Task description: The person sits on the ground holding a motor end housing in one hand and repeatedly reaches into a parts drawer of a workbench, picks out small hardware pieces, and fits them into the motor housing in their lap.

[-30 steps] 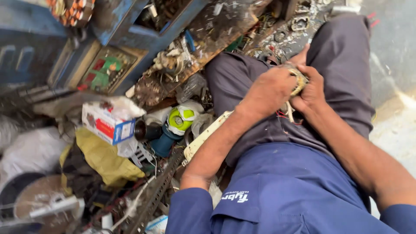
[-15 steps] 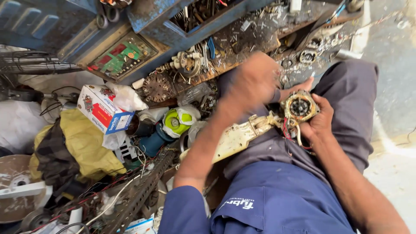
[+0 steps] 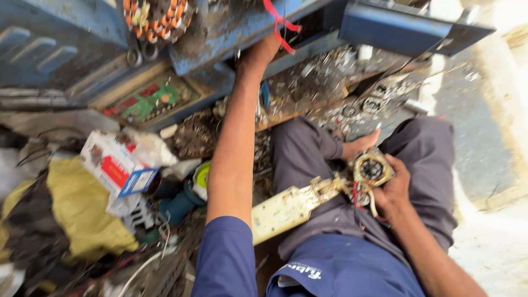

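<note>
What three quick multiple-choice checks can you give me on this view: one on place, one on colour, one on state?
1. Where is the left hand?
A. On the lap
B. Raised to the blue metal shelf
C. On the yellow cloth

2. What colour is the cloth at the left?
A. Yellow
B. Purple
C. Pink

3. How is the small round motor part?
A. Lying on the floor
B. Held in the right hand
C. Hanging from the shelf

Answers: 1 B, the arm stretches up to the shelf edge. 2 A, it shows yellow. 3 B, the fingers wrap around it above the lap.
</note>
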